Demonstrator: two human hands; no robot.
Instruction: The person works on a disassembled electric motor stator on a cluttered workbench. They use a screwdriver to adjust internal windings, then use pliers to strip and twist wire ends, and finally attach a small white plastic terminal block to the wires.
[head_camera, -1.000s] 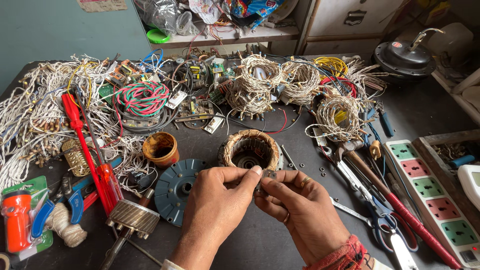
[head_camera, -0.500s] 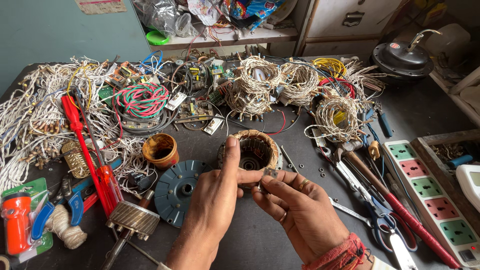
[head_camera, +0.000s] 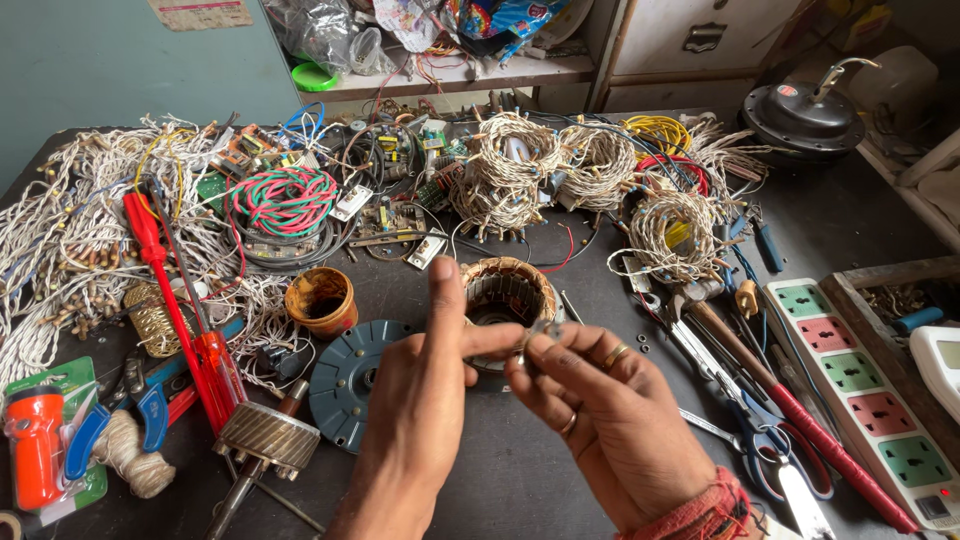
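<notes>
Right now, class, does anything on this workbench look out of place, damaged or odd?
Nothing looks damaged or spilled. The table is crowded: white wire bundles sprawl loose at the left and a fan motor sits at the far right edge. Both hands, left hand and right hand, pinch a small metal part.

left hand (head_camera: 415, 400): index raised | right hand (head_camera: 600, 420): fingertips pinched

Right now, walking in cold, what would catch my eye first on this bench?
Probably the two hands at the front: the left hand and right hand pinch a small metal part between them. Just behind sits a round copper-wound coil. A long red screwdriver lies on the left, among tangled white wire bundles.
</notes>
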